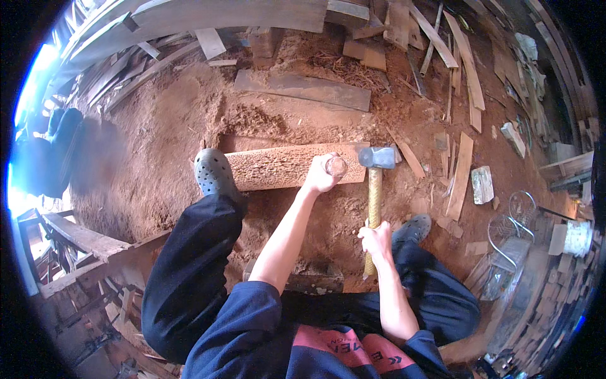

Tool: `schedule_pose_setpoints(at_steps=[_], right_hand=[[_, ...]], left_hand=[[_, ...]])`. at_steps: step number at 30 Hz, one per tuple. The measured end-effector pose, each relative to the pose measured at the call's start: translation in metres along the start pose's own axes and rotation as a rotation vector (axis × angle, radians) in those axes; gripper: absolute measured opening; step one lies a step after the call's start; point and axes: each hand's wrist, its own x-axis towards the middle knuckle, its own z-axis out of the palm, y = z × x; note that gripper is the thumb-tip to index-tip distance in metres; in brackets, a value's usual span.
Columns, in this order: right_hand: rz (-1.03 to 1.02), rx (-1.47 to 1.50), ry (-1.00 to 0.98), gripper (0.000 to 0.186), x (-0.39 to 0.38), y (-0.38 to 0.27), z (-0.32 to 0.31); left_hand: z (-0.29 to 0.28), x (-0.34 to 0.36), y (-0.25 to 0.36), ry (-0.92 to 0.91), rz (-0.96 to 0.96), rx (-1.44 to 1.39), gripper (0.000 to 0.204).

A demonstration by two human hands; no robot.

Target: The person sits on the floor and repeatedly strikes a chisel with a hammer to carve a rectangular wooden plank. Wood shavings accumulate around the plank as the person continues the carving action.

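Observation:
A long wooden board [271,165], its upper face covered in small pits, lies on the ground in front of me. My left hand [320,177] is closed around an upright tool near the board's right end; only the round, worn wooden end of its handle [336,166] shows, and its lower part is hidden. In my right hand [377,241] is a hammer [375,192], gripped low on its yellowish handle. The metal head is just beyond the board's right end, beside the wooden handle and apart from it. My left foot, in a grey clog [213,172], presses on the board's left end.
A flat plank [303,88] lies beyond the board on reddish, dusty ground. Loose wood strips [464,167] and a pale block [482,185] are scattered to the right, near a wire-framed object [512,234]. Stacked timber [558,303] lines the right side. A blurred dark-blue shape [60,151] is at far left.

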Motion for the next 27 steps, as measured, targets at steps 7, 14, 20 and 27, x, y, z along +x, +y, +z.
schedule_pose_setpoints(at_steps=[7,14,20,27], right_hand=[[0.081,-0.466,0.101,0.036,0.05,0.078,0.01],[0.083,-0.474,0.094,0.022,0.088,0.136,0.002],[0.165,-0.404,0.054,0.019,0.085,0.132,0.008],[0.318,-0.346,-0.122,0.014,0.082,0.112,0.011]], left_hand=[[-0.045,0.025,-0.05,0.259,-0.035,-0.606,0.031],[-0.012,0.027,-0.027,0.084,0.121,-0.353,0.026],[0.024,-0.007,0.024,-0.022,0.074,0.138,0.013],[-0.037,0.005,0.052,0.438,-0.001,-0.681,0.027]])
